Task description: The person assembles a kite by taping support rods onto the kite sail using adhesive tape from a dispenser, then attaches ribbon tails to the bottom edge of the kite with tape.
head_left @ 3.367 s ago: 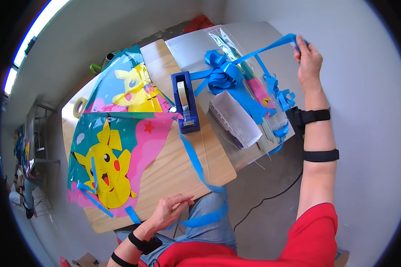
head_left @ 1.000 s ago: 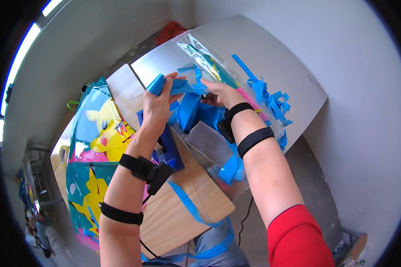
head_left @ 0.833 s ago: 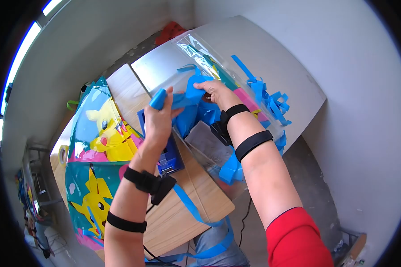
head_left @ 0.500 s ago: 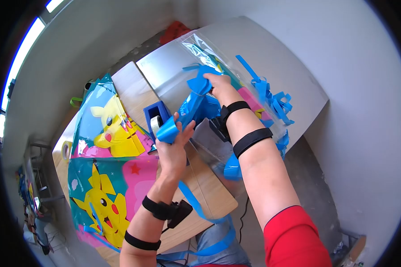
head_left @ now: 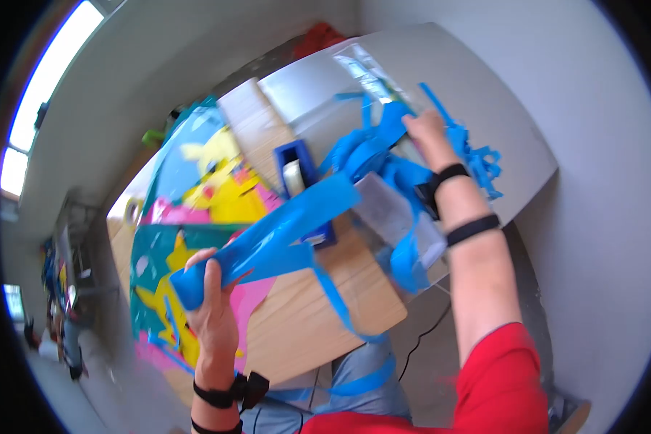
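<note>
My left hand (head_left: pixel 213 300) is closed around one end of a wide, glossy blue plastic strip (head_left: pixel 289 213), which stretches up to the right from my fingers. Its held end looks folded or rolled over. My right hand (head_left: pixel 428 134) is farther up the table, fingers closed at the edge of a blue plastic piece (head_left: pixel 392 124) above a tangled heap of blue strips (head_left: pixel 362 155). Motion blurs that grip a little. Below the heap lies a clear plastic box (head_left: pixel 394 210). One narrow blue ribbon (head_left: pixel 333 296) trails from the strip down over the table edge.
A blue tape dispenser (head_left: pixel 294 163) stands on the wooden table (head_left: pixel 325 311). Pikachu-printed plastic sheets (head_left: pixel 220 188) cover its left side, near a tape roll (head_left: pixel 132 210). Curled blue ribbons (head_left: pixel 481 163) lie at the right on a grey tabletop (head_left: pixel 477 79). A black cable hangs below.
My left hand has moved down and left, drawing the wide blue strip away from the right hand. The blue bundle has come apart and spread out. The view has shifted.
</note>
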A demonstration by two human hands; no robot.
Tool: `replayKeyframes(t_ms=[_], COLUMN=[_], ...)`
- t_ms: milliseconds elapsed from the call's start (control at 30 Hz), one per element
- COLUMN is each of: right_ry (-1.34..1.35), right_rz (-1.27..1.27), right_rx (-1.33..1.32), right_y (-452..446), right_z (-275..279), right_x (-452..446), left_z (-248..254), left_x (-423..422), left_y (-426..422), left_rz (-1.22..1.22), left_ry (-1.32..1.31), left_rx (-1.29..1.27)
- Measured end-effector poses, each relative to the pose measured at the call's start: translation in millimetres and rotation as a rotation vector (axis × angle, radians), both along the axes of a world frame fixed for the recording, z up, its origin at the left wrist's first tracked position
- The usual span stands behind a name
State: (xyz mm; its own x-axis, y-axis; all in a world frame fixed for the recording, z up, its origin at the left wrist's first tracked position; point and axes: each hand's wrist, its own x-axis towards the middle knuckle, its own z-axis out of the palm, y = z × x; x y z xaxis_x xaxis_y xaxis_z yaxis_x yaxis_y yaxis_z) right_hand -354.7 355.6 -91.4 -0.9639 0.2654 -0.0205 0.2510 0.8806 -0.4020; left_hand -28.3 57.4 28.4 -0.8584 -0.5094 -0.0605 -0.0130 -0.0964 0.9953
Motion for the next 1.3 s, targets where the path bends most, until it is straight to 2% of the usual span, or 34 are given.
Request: replayKeyframes(t_ms=[67, 133, 200, 267, 333, 400, 433, 467, 500, 567, 667, 933, 967, 1100, 1200, 1233, 1300], right_ry=[0.43, 0.371, -0.211, -0.745, -0.864, -0.728, -0.638, -0.539, -0.548, -0.507, -0.483, -0.712, -0.806, -0.082, -0.201, -0.153, -0.285], right_rz=[0.181, 0.52, 0.729, 0.611, 0.518, 0.418, 0.383, 0.351, 0.268, 0.19, 0.099, -0.003, 0.06, 0.631, 0.923, 1.09, 1.206], right_rx=[-0.266, -0.723, -1.123, -1.56, -1.843, -1.952, -1.978, -2.0, -2.031, -1.94, -1.783, -1.502, -1.355, -0.561, -0.683, -0.772, -0.895], right_y=[-15.5, -45.1, -68.5, -97.2, -130.0, -145.9, -151.8, -156.3, -154.4, -145.8, -123.0, -90.1, -82.0, -114.3, -191.4, -216.1, -261.3], right_z=[15.2, 72.9, 114.6, 117.8, 123.9, 117.8, 113.0, 109.9, 108.2, 97.3, 71.1, 42.9, 38.0, 51.2, 129.7, 137.8, 154.5], right_x=[34.2, 107.4, 186.6, 260.1, 321.3, 356.0, 370.4, 382.8, 394.1, 418.2, 451.5, 526.5, 526.8, 527.3, 536.0, 543.2, 567.3], left_z=[5.2, 14.8, 18.3, 18.4, 13.0, 21.4, 26.4, 28.2, 28.8, 26.8, 24.1, 4.9, 4.4, 5.7, 16.2, 20.2, 23.1], left_x=[15.9, 30.3, 50.8, 75.5, 106.8, 137.2, 155.1, 171.8, 185.7, 221.0, 277.0, 375.1, 383.6, 404.1, 411.3, 411.4, 410.7], left_y=[-11.9, -9.3, -10.5, -13.8, -18.3, -17.5, -16.2, -24.2, -35.6, -59.3, -94.7, -133.6, -133.5, -135.8, -128.6, -125.2, -117.5], left_rz=[0.067, 0.119, 0.126, 0.168, 0.08, -0.082, 0.024, 0.048, 0.067, 0.144, 0.291, 0.335, 0.328, 0.248, 0.071, 0.036, -0.02], left_ry=[0.024, 0.063, 0.074, -0.007, -0.075, -0.046, -0.121, -0.045, 0.033, 0.158, 0.087, 0.029, 0.024, -0.047, -0.17, -0.192, -0.212], left_rx=[0.056, 0.125, 0.158, 0.176, 0.111, 0.266, 0.288, 0.365, 0.441, 0.506, 0.385, 0.443, 0.456, 0.501, 0.464, 0.497, 0.582])
